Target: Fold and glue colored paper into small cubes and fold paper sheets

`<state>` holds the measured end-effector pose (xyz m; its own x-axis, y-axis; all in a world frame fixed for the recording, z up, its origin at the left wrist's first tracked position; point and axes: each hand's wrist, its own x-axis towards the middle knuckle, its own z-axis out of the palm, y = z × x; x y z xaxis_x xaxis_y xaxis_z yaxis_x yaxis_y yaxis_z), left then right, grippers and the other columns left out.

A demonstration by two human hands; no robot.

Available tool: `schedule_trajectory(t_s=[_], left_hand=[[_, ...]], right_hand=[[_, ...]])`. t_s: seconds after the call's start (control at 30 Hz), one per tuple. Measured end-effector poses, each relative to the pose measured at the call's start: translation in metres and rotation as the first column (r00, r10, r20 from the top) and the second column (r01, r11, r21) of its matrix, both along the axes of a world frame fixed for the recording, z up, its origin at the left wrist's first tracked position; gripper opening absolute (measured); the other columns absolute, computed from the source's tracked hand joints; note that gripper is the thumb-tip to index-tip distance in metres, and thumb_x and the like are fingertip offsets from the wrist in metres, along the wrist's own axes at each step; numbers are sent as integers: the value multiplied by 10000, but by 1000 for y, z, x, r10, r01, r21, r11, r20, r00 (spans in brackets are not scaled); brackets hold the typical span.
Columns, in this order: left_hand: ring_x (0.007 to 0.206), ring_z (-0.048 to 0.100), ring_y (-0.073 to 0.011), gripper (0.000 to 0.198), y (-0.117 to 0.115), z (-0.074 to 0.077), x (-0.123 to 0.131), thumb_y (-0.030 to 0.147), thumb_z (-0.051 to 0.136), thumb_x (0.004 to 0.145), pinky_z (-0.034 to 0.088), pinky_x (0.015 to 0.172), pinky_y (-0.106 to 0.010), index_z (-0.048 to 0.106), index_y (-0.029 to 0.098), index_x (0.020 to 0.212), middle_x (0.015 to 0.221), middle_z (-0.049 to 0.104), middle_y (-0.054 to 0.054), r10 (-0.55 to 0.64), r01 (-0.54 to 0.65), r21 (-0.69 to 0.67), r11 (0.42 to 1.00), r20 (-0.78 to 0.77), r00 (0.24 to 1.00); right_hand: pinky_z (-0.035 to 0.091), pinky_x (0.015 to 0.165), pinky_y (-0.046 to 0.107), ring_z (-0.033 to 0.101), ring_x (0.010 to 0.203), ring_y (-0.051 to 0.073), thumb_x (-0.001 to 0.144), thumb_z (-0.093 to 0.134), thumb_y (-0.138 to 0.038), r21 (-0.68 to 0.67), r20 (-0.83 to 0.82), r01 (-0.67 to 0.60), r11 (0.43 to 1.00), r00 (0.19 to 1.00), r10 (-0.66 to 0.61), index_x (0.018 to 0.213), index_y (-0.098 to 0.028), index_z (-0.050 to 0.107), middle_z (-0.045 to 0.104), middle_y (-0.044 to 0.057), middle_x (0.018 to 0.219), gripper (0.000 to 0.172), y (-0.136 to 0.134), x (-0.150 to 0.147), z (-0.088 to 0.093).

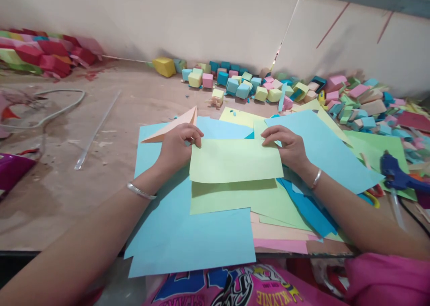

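Note:
Both hands hold a pale green paper sheet [237, 160] by its upper corners, a little above the pile. My left hand [179, 147] pinches the left corner, fingers closed. On the right corner, my right hand [290, 147] grips with thumb and bent fingers. Beneath lies another light green sheet [221, 200], on top of a large light blue sheet [198, 243]. Behind the left hand stands a folded peach paper piece [178, 124]. A further light blue sheet [325, 140] lies beside my right hand, with dark blue paper [309, 207] below its wrist.
Small folded paper boxes [235, 84] line the wall, with a bigger heap [363, 100] at right. A blue glue gun [396, 174] and yellow-handled scissors [372, 199] lie at right. A clear glue stick [97, 131] and white cable [63, 106] lie at left.

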<state>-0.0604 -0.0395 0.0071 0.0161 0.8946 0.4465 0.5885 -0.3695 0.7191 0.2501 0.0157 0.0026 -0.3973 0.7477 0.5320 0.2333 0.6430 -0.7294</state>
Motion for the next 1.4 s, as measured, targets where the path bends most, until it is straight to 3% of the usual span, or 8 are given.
schedule_trajectory(t_s=[0.5,0.63,0.77,0.9,1.03,1.2,1.3,1.4], left_hand=[[825,610,-185,238,2,4,-3,49,420,571,456,717,-283,604,198,587,928,669,-39,-166,141,-98,985,-331,929],[832,615,-185,247,3,4,-4,60,425,570,449,701,-273,623,203,606,932,677,-35,-176,146,-106,984,-372,912],[839,624,-196,239,1,8,-4,68,416,561,449,697,-276,611,203,594,924,684,-38,-163,130,-107,986,-407,899],[858,634,-201,239,-1,14,-3,78,402,568,456,700,-281,603,205,591,938,688,-37,-146,132,-63,989,-434,889],[861,642,-197,245,-3,16,-2,75,399,583,469,719,-286,609,200,602,936,691,-37,-135,160,20,987,-442,887],[866,636,-199,219,-7,17,3,78,443,596,491,780,-306,620,206,599,928,689,-34,-76,114,76,991,-385,920],[891,632,-213,194,-11,21,6,99,479,587,503,835,-346,635,215,585,935,687,-37,-101,107,5,994,-277,956],[1031,633,-267,152,-14,30,4,134,536,583,510,906,-426,655,222,616,1007,695,-47,-209,235,-174,956,159,965]], right_hand=[[506,892,363,669,924,184,756,474,-55,-42,80,168,985,983,-164,689,-228,732,723,33,966,318,5,4,-6],[490,912,369,656,967,195,828,514,-148,-31,106,206,978,974,-201,848,-227,734,724,40,987,235,4,2,-3],[481,892,375,645,995,209,881,539,-299,-202,152,198,959,974,-170,1024,-209,696,718,65,1053,231,1,-1,8],[495,829,348,660,977,208,904,522,-425,-490,30,137,861,990,-141,1086,-179,657,730,89,1032,334,0,0,20],[500,801,329,661,965,207,883,548,-488,-583,9,109,805,992,-128,1087,-170,646,723,107,1044,390,-1,0,25],[514,738,325,650,822,190,701,767,-361,-528,163,95,844,987,-9,1164,-174,615,699,80,990,522,-2,-1,20],[517,690,299,633,758,163,676,765,-293,-538,92,32,842,996,21,1180,-186,611,664,42,934,537,-2,0,16],[524,695,286,631,758,151,660,749,-237,-593,-62,-28,805,998,-10,1160,-200,620,645,13,899,518,-1,1,15]])
